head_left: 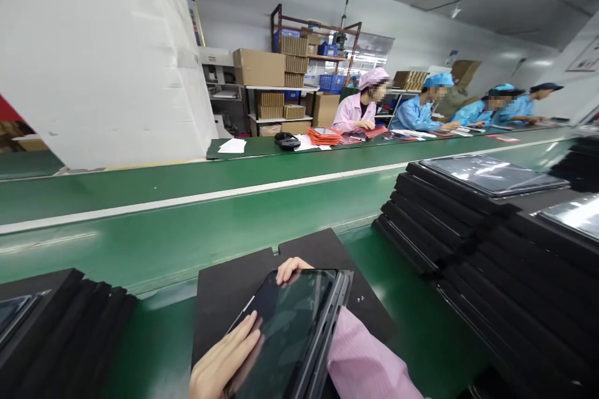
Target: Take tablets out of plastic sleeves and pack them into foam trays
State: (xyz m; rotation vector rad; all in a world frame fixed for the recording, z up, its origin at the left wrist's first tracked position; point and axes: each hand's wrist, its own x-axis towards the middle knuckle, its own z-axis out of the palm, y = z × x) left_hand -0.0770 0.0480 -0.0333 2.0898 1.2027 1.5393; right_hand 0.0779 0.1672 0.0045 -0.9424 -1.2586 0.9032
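A dark-screened tablet (292,324) is tilted up in front of me, with a second tablet (337,302) stacked right under it; their ports and side edges show on the right. My left hand (229,355) grips the near left edge, its fingers stretched over the glass and its thumb hidden. From behind, my right hand (291,268) wraps over the far edge with fingertips on the screen. The pink right sleeve (367,355) passes beneath the tablets. Below them lies a black foam board (224,287) with a small notch in its far edge.
Black foam trays (421,218) rise in a tall stack on the right, with bagged tablets (496,173) on top. Another foam stack (70,324) stands at left. Beyond the green bench (154,224), several co-workers sit near orange sleeves (324,135). A white foam block (107,62) blocks the far left.
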